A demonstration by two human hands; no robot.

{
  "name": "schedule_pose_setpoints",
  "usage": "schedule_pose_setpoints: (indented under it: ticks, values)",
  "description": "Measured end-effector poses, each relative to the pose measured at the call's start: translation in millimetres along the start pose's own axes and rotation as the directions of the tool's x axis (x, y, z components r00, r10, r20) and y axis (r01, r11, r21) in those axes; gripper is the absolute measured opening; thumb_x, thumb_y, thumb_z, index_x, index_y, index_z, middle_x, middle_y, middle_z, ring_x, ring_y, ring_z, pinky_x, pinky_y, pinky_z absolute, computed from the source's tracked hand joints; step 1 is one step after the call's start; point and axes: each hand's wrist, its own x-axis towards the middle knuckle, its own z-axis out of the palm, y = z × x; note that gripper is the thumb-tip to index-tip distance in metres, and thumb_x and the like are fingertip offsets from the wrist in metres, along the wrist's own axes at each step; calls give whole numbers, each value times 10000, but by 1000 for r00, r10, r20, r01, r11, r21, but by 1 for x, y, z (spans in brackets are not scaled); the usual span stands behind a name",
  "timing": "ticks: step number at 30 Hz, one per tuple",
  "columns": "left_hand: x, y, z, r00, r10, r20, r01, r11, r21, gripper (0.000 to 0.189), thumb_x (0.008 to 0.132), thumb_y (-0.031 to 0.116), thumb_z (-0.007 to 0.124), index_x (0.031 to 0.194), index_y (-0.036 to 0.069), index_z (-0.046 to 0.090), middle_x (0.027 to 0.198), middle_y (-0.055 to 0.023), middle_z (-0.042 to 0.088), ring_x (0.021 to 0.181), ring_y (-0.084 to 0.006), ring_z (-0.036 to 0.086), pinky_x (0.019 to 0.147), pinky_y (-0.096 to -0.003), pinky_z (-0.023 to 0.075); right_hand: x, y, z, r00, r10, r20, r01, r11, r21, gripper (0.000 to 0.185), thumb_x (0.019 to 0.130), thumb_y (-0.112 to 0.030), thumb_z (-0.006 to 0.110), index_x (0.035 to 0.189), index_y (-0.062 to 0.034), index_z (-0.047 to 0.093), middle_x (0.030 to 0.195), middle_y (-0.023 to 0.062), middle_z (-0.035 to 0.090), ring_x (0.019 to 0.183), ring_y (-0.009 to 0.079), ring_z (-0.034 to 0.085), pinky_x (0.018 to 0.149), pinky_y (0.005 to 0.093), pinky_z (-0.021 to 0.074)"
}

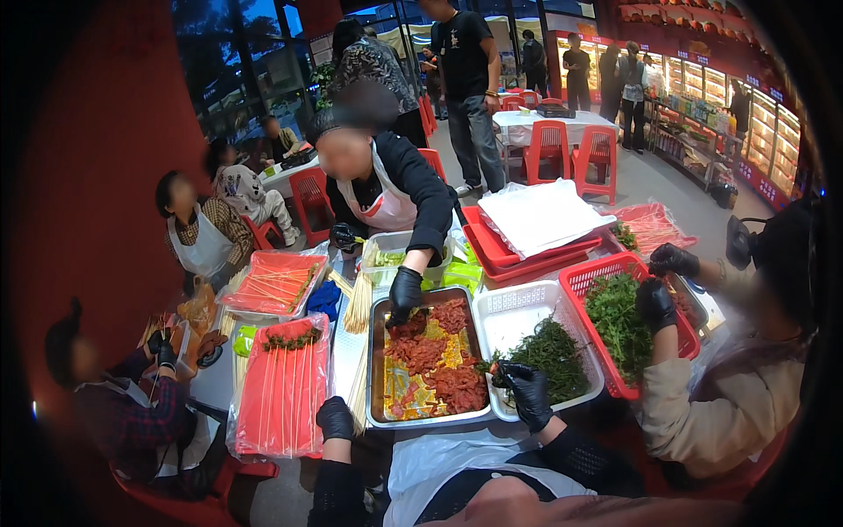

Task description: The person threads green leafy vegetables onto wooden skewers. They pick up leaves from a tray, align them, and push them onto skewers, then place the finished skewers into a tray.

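Observation:
My right hand [527,393], in a black glove, pinches a small bunch of leafy herbs [489,367] at the left rim of a white plastic basket [507,306]. Dark green herbs [553,362] are heaped in that basket. My gloved left hand [336,418] is curled beside loose bamboo skewers [359,388]; whether it grips one is hidden. Left of it, a plastic-wrapped red tray [276,408] bears several skewers [290,388] threaded with greens at their far ends. Before me, a metal tray [375,395] contains sliced raw meat [454,388] in yellowish liquid.
Across the table, a co-worker's gloved hand [405,295] reaches into the meat tray. At right, another person's gloved hands [656,306] are over a red basket [685,342] of greens. Stacked trays [527,253] stand behind the white basket. A second wrapped tray [273,280] lies at back left.

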Motion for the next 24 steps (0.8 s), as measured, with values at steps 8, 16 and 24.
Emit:
schedule_pose_setpoints:
  ticks: [8,16,24]
  values:
    - [-3,1,-21,999,-31,-18,29,995,-93,83,784,131,546,772,70,602,748,-145,630,683,-306,642,586,-406,518,1,-1,1,1000,-11,7,11,998,62,185,813,27,619,994,56,641,886,90,656,772,138,628,713,278,529]
    - [-15,-11,-47,983,154,99,-132,972,-197,84,711,93,579,732,34,635,724,-186,627,676,-352,630,614,-404,515,-1,-3,3,1000,-7,-5,7,998,69,177,816,19,617,988,56,642,881,93,658,770,147,632,703,281,529]
    - [-46,-73,-97,819,277,502,416,317,-852,93,730,47,661,758,-32,619,600,-95,591,529,-180,596,495,-288,477,-1,-5,3,999,-27,-27,26,999,-37,178,823,14,609,994,52,643,885,88,661,769,131,625,692,269,520]
